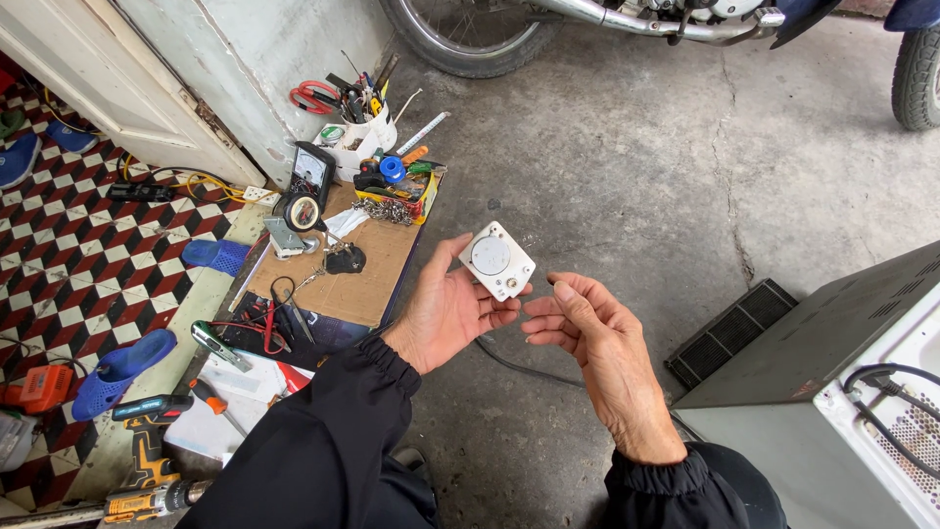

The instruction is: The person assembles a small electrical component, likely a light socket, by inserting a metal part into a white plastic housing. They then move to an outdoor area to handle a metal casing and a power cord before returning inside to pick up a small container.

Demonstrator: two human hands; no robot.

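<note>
My left hand (452, 312) holds a small square white part with a round disc in its face (496, 260), gripped at its lower edge between thumb and fingers, above the concrete floor. My right hand (597, 343) hovers just to the right of it, fingers loosely curled and empty, the fingertips a short way below the part. Both arms wear black sleeves with elastic cuffs.
A cardboard sheet (367, 269) to the left carries pliers, tape, a meter and a tray of small parts. Cordless drills (147, 456) and blue slippers lie further left. A grey-and-white appliance casing (832, 392) stands at right. A motorbike wheel (470, 34) is at the top.
</note>
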